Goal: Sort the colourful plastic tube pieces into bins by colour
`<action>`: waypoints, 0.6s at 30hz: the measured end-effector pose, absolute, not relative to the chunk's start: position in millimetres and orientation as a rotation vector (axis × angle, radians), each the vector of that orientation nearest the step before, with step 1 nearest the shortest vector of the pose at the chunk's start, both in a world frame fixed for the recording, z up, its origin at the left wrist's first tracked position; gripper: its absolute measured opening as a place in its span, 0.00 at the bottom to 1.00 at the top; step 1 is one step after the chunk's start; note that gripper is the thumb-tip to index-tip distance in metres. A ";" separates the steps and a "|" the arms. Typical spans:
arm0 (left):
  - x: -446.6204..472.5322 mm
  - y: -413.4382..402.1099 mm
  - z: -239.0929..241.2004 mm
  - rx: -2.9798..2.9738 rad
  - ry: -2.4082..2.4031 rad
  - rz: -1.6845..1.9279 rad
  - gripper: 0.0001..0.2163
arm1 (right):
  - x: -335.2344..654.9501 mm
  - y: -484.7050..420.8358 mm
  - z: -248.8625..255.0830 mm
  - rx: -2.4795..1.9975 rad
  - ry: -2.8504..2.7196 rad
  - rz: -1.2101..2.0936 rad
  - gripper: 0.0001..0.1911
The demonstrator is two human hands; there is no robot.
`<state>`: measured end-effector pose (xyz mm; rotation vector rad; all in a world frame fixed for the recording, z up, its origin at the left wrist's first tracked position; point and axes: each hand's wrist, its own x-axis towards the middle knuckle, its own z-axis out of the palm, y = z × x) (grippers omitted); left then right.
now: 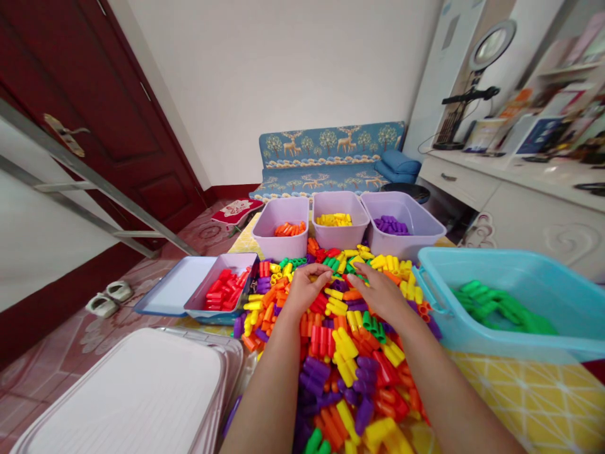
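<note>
A big heap of short plastic tube pieces (340, 359) in red, orange, yellow, green and purple covers the table in front of me. My left hand (305, 287) rests palm down on the far part of the heap, fingers curled over pieces; what it grips, if anything, is hidden. My right hand (378, 290) lies beside it on the pieces, fingers reaching toward the left hand's fingertips. Behind the heap stand three lilac bins: one with orange pieces (281, 217), one with yellow (340, 211), one with purple (401, 217).
A lilac bin of red pieces (236, 261) sits left on a blue lid (170, 290). A light blue tub with green pieces (510, 265) stands right. A white lidded box (137, 391) is near left. A sofa (331, 157), door and slippers (108, 299) are beyond.
</note>
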<state>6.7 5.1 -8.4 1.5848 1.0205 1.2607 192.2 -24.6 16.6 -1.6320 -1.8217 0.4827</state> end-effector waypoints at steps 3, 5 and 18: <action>6.4 6.3 -10.3 1.598 1.039 1.261 0.11 | 186.1 -27.3 14.7 -1.762 -1.980 0.387 0.24; 6.2 7.0 -11.3 1.625 1.050 1.263 0.11 | 184.6 -27.7 16.0 -1.701 -2.006 0.412 0.22; 7.4 2.3 -3.3 1.592 0.901 1.320 0.17 | 172.0 -29.1 15.9 -1.284 -1.903 0.520 0.24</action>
